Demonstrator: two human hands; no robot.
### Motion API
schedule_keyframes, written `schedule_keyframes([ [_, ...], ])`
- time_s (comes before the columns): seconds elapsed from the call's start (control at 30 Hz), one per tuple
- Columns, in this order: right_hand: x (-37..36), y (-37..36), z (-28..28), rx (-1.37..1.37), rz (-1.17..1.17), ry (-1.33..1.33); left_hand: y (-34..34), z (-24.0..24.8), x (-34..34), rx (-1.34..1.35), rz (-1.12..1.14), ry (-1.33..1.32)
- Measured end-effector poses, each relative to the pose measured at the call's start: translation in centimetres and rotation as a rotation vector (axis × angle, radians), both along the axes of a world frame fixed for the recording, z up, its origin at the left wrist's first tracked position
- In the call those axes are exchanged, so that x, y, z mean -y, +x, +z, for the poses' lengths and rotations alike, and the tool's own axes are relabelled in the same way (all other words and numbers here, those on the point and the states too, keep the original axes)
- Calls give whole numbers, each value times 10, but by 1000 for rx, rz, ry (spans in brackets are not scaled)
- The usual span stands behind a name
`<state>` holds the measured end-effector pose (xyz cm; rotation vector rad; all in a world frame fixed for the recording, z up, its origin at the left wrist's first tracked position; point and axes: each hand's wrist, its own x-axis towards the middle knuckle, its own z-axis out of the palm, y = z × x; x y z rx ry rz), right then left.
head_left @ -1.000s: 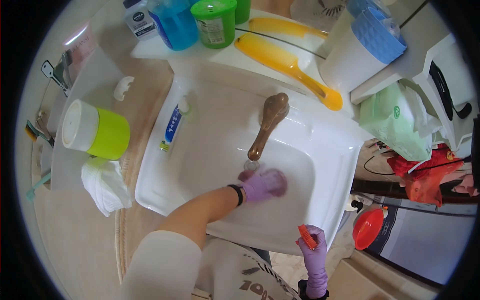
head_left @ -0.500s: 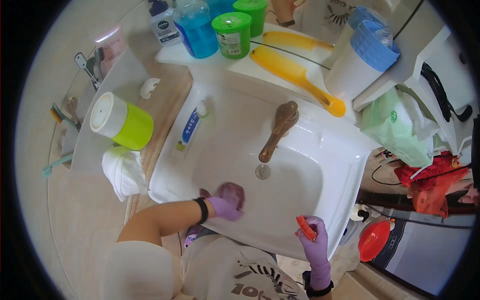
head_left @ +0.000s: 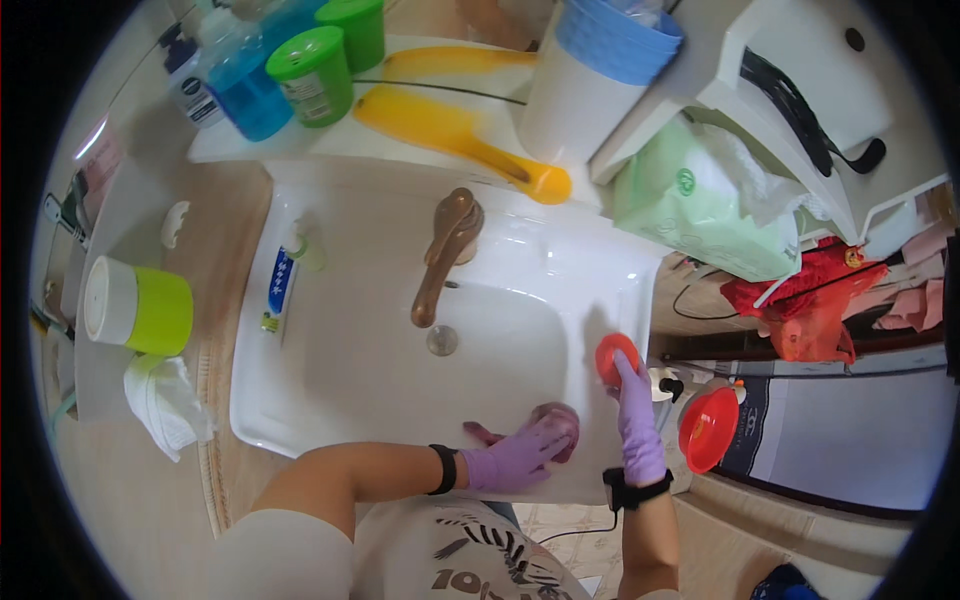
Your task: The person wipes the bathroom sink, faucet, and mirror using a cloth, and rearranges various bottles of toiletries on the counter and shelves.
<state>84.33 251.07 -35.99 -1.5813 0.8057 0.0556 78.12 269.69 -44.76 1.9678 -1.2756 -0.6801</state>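
White ceramic sink [head_left: 350, 395]: purple-gloved left hand [head_left: 512, 460] clasps maroon cloth [head_left: 568, 418] beneath its fingers; purple-gloved right hand [head_left: 632, 392] grips rounded red brush [head_left: 611, 356].

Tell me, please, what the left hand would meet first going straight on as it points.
The left hand, past the purplish cloth it touches, would probably meet the gloved right wrist; depth is unclear.

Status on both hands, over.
Left hand over purple cloth, sink's near side. Right hand gripping red brush, right side. Blue tube far left, clear of both.
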Motion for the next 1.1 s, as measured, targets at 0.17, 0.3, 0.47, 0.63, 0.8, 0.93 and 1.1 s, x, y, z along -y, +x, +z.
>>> schedule_keyframes([
  [0.17, 37, 48, -41, 6, -123, 229, 45, 18, 59, 461, 4, -27],
  [0.3, 40, 66, -47, 252, -188, 251, 104, 9, 75, 641, 212, -69],
  [0.47, 32, 57, -42, 296, -289, 234, 192, -7, 53, 547, 466, -60],
  [0.63, 12, 27, -19, 281, -218, -56, 199, 0, 6, 697, 555, 124],
  [0.8, -6, 20, -20, 296, 98, -396, 185, 7, 4, 703, 704, 447],
  [0.93, -10, 37, -32, 311, 663, -1150, 175, 17, 10, 720, 744, 431],
  [1.1, 24, 60, -60, 169, 551, -1531, 185, 7, -29, 734, 561, 339],
])
